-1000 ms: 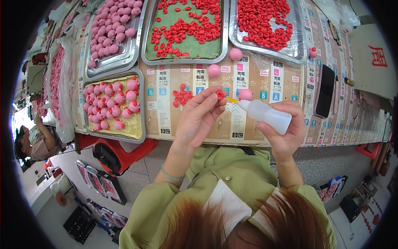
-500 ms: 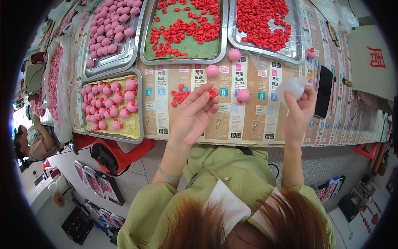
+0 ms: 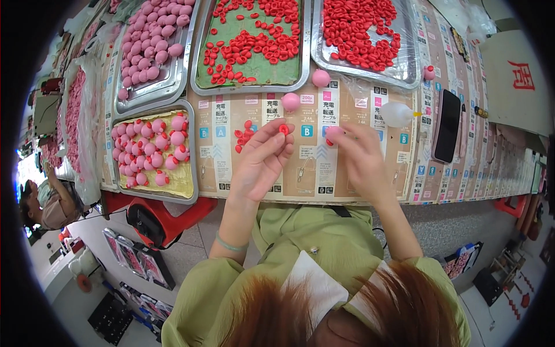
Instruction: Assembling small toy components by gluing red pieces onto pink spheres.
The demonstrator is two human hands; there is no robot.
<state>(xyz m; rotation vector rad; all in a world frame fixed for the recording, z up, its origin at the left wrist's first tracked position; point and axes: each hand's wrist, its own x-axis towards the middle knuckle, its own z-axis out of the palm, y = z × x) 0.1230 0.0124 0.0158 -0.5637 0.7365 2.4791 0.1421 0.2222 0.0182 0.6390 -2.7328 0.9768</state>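
Note:
Between the thumb and fingertips of my left hand is a small red oval ring. My right hand is smeared by motion, its fingertips at a pink ball that has a red piece on its lower side; whether they grip it is unclear. To the right of that hand, a white squeeze bottle with a yellow tip lies on its side. A plain pink ball rests just beyond my left hand, and another farther back. Several loose red pieces lie left of my left fingers.
Metal trays line the far side: pink balls in one, red rings in two others. A nearer tray at left holds pink balls with red pieces. A black phone lies right. A person is at far left.
My right hand has let go of the white bottle, which now lies on the table, and has moved left to the pink ball. My left hand still pinches the red ring.

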